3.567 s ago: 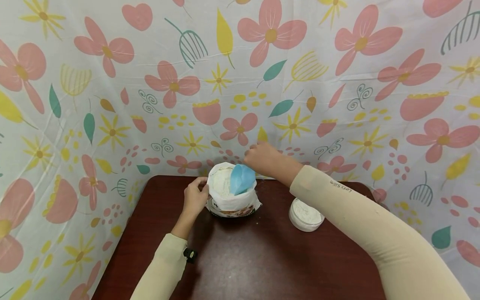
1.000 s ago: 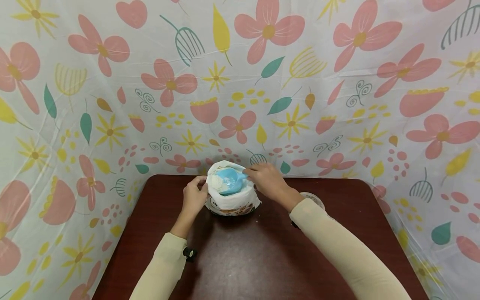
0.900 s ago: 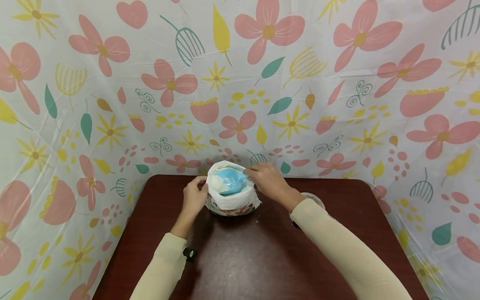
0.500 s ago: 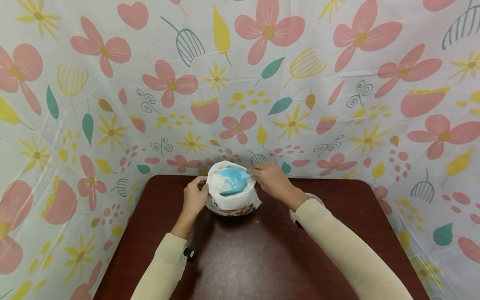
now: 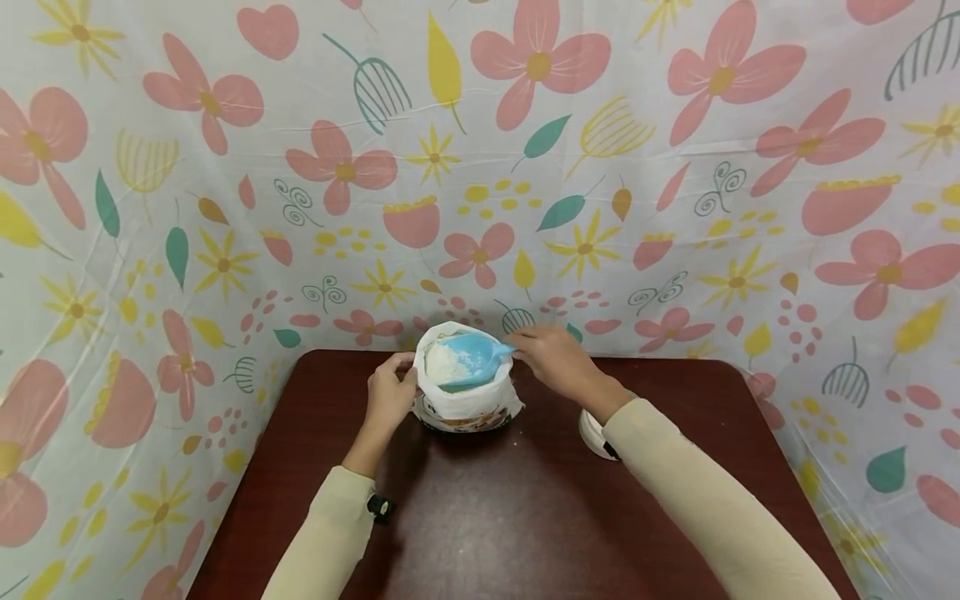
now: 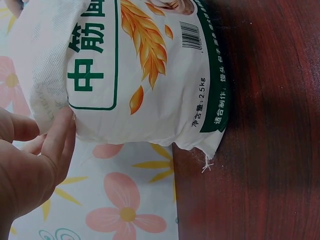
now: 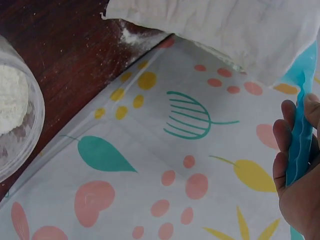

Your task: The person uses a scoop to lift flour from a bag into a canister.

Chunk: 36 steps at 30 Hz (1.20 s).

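A white flour bag (image 5: 463, 407) stands with its top folded back, full of white flour (image 5: 441, 367). At its left rim my left hand (image 5: 390, 392) pinches the folded edge; the left wrist view shows thumb and fingers on the bag's cuff (image 6: 47, 107). My right hand (image 5: 558, 362) grips the handle of a blue scoop (image 5: 480, 357), whose bowl lies tilted inside the bag's mouth with flour in it. From the right wrist, fingers wrap the ridged scoop handle (image 7: 299, 135), while the bowl is mostly hidden behind the bag.
A clear round tub (image 5: 595, 435) with flour inside stands right of the bag, partly covered by my right forearm. Spilled flour (image 7: 131, 37) dusts the dark red table (image 5: 480, 517). Flowered cloth (image 5: 480, 167) hangs right behind the table's far edge.
Since the earliest frame my right hand has come down and the scoop has turned flatter in the bag. Over the last second it has shifted slightly right. My left hand stays put.
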Each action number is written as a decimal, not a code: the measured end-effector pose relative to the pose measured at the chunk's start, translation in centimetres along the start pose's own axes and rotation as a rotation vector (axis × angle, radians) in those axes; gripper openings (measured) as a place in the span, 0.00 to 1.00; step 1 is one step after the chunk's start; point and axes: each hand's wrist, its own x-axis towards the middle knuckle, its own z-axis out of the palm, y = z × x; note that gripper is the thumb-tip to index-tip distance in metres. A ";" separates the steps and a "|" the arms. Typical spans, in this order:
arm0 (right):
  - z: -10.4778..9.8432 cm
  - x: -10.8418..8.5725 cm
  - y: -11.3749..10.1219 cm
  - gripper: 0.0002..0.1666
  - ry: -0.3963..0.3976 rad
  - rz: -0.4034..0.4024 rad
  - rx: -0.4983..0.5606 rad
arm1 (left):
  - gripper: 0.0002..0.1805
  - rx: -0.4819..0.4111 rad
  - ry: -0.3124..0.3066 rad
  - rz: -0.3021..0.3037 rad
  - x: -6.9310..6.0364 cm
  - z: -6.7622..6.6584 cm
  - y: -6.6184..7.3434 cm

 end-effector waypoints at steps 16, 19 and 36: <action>-3.3 -0.9 0.6 0.17 0.093 -0.064 0.032 | 0.14 -0.006 -0.007 0.001 0.2 -0.2 0.1; -3.4 -1.6 0.9 0.19 0.117 -0.058 0.025 | 0.14 0.008 -0.002 0.008 0.2 -0.2 0.1; -2.8 -5.4 0.6 0.19 0.204 0.127 0.091 | 0.13 0.031 0.028 0.043 0.0 0.2 0.0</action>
